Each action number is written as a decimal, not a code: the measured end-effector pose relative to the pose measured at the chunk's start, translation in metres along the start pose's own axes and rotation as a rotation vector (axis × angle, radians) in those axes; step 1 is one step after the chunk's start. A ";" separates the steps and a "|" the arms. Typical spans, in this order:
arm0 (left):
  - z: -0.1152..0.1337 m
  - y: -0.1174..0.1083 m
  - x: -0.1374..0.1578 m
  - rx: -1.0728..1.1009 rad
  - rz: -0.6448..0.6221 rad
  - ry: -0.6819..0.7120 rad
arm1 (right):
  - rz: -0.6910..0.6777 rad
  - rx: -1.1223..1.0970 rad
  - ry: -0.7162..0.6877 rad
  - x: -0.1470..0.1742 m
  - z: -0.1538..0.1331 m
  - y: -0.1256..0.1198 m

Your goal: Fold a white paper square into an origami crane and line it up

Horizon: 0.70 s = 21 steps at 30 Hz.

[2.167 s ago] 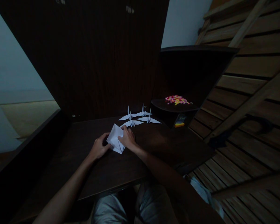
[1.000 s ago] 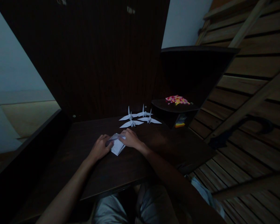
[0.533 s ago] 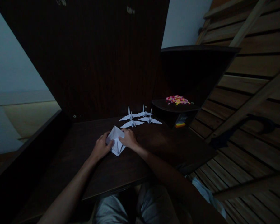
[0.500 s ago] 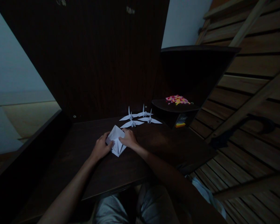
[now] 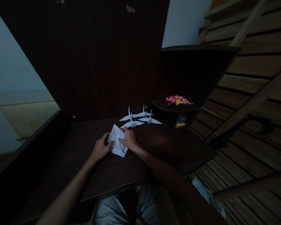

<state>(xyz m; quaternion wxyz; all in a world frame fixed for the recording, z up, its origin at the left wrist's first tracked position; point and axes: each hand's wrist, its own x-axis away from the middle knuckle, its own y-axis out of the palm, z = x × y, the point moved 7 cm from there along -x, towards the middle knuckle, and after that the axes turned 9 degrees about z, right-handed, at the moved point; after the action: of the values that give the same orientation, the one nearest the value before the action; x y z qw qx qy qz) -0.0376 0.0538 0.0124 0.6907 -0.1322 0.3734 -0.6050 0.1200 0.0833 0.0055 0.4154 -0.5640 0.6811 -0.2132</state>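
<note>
A partly folded sheet of white origami paper (image 5: pixel 117 149) lies between my hands just above the dark desk top, one point toward the back and creases across its middle. My left hand (image 5: pixel 102 147) grips its left edge, thumb on top and fingers tucked beneath. On the right side, my right hand (image 5: pixel 129 138) pinches the paper with the thumb pressed near the centre. Several finished white paper cranes (image 5: pixel 133 123) stand close together just behind my hands, wings spread and necks upright.
The dark wooden desk (image 5: pixel 91 181) has a raised side board (image 5: pixel 30 156) on the left and a tall back panel (image 5: pixel 103 62). A small corner shelf (image 5: pixel 175 108) holds a heap of colourful little pieces (image 5: pixel 178 100). Below it is a small box with a yellow stripe (image 5: pixel 180 125). Wooden slats (image 5: pixel 255 68) rise at right.
The paper's lower part has shifted right and its folds lie differently, with the near corner now farther right. Both hands keep their hold and have barely moved.
</note>
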 end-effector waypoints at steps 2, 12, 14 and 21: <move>-0.002 0.002 -0.002 0.013 0.018 -0.024 | 0.005 -0.004 0.005 0.001 -0.001 0.000; -0.018 0.002 -0.006 -0.028 0.043 -0.189 | 0.030 -0.028 -0.046 0.010 -0.012 0.000; -0.019 0.001 -0.006 -0.055 0.039 -0.184 | 0.095 -0.061 -0.111 0.012 -0.018 -0.008; -0.019 -0.001 -0.007 -0.134 0.031 -0.174 | 0.249 0.018 -0.619 0.026 -0.044 -0.025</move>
<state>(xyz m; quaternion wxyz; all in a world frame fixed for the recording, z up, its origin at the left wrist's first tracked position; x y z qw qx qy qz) -0.0507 0.0655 0.0029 0.7195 -0.2245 0.3537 -0.5540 0.0989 0.0437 0.0405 0.6305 -0.5106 0.5845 0.0145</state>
